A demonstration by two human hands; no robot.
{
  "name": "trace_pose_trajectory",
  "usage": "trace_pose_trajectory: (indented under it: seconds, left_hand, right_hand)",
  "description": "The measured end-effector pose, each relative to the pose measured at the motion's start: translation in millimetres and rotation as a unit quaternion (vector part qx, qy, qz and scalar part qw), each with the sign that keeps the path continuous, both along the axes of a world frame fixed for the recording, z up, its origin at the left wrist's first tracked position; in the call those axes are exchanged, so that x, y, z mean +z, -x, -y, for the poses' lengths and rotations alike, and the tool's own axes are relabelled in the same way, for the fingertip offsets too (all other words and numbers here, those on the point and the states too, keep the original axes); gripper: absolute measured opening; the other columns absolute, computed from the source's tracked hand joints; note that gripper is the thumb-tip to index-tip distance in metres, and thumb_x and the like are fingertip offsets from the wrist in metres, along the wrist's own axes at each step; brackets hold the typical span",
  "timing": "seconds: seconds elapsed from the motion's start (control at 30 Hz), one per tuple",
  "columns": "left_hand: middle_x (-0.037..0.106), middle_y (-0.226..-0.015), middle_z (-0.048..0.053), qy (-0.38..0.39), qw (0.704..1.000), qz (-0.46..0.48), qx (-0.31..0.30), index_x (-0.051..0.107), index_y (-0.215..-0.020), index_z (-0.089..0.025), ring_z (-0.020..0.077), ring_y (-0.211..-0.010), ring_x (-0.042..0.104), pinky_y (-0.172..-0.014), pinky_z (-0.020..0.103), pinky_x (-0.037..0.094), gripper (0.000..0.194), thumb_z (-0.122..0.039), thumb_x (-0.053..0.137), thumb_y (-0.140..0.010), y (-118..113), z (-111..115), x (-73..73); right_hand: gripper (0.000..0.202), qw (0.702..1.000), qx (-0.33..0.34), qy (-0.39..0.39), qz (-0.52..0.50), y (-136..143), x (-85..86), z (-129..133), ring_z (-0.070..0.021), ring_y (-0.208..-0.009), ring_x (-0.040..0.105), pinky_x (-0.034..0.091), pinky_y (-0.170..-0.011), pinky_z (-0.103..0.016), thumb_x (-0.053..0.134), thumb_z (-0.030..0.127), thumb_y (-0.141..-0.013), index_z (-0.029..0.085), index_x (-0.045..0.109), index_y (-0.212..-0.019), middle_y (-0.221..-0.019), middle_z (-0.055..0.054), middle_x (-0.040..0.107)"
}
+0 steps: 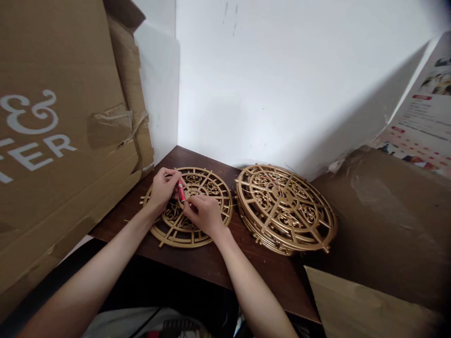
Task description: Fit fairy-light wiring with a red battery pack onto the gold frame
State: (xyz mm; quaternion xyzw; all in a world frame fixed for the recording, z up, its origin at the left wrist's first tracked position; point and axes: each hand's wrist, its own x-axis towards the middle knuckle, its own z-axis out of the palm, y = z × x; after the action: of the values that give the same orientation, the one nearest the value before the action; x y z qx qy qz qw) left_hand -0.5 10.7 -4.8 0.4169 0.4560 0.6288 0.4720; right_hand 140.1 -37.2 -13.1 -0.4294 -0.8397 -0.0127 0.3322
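Note:
My left hand (165,188) is closed around a small red cylinder with a pale band (181,190), which it holds at a tilt. At the cylinder's lower end is my right hand (206,212), fingers pinched together; what sits between them is too small to make out. Both hands are over a round gold openwork panel (225,206) with spokes and scroll patterns, lying flat on the dark brown table (225,263). The hands cover part of the panel's centre. Thin yellowish wires stick out near its edge.
To the right, a stack of similar gold panels (289,220) leans slightly, with loose thin wires on top. A large cardboard box (70,61) rises at the left. More cardboard (373,211) stands at the right, below a printed poster (423,108). A white wall (268,84) closes the back.

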Motion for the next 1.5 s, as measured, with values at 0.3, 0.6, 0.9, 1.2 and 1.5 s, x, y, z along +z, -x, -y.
trace_pose_trajectory:
  seconds: [0.3, 0.6, 0.9, 1.2, 1.5]
  left_hand:
    - [0.061, -0.052, -0.004, -0.006, 1.000, -0.006, -0.004, 0.044, -0.079, -0.020, 0.0079, -0.029, 0.044, -0.027, 0.017, 0.031, 0.025, -0.030, 0.067, -0.072, -0.6, -0.4, -0.6]
    - [0.062, -0.052, -0.004, -0.010, 1.000, -0.017, -0.006, 0.045, -0.079, -0.020, 0.0085, -0.028, 0.045, -0.026, 0.017, 0.032, 0.024, -0.029, 0.066, -0.073, 0.2, -2.2, -2.1]
    - [0.061, -0.052, -0.005, -0.007, 1.000, -0.015, -0.010, 0.043, -0.079, -0.020, 0.0080, -0.029, 0.045, -0.026, 0.016, 0.032, 0.024, -0.029, 0.065, -0.073, 0.5, -1.5, -1.9]
    - [0.060, -0.051, -0.006, 0.004, 1.000, -0.005, -0.012, 0.043, -0.078, -0.020, 0.0072, -0.028, 0.043, -0.026, 0.016, 0.030, 0.025, -0.031, 0.065, -0.074, 1.3, -0.1, -0.1]
    - [0.060, -0.050, -0.006, 0.007, 1.000, -0.012, -0.023, 0.043, -0.079, -0.020, 0.0069, -0.026, 0.041, -0.025, 0.016, 0.028, 0.024, -0.031, 0.065, -0.074, 1.6, 0.7, 0.6]
  right_hand:
    - [0.025, 1.000, 0.015, 0.003, -0.002, -0.1, 0.2, 0.8, -0.0104, -0.056, 0.052, 0.032, -0.058, -0.023, 0.051, 0.024, -0.087, 0.020, 0.054, -0.062, -0.060, 0.001, 0.060]
    - [0.026, 1.000, 0.017, 0.005, 0.002, 0.0, 0.6, 0.8, -0.0098, -0.055, 0.051, 0.031, -0.057, -0.023, 0.050, 0.023, -0.087, 0.020, 0.053, -0.061, -0.059, 0.002, 0.059]
    - [0.028, 0.999, 0.036, -0.008, 0.003, -1.6, 0.9, 0.0, -0.0093, -0.053, 0.051, 0.031, -0.056, -0.022, 0.048, 0.025, -0.089, 0.019, 0.056, -0.063, -0.057, 0.002, 0.059]
    - [0.031, 0.998, 0.052, -0.012, -0.033, -6.3, 1.3, 1.1, -0.0086, -0.050, 0.049, 0.030, -0.054, -0.022, 0.045, 0.027, -0.091, 0.019, 0.057, -0.064, -0.053, 0.003, 0.054]
    - [0.030, 0.998, 0.041, -0.018, -0.046, -8.5, 1.5, -1.3, -0.0079, -0.049, 0.049, 0.030, -0.053, -0.021, 0.044, 0.028, -0.092, 0.019, 0.058, -0.067, -0.053, 0.003, 0.054]
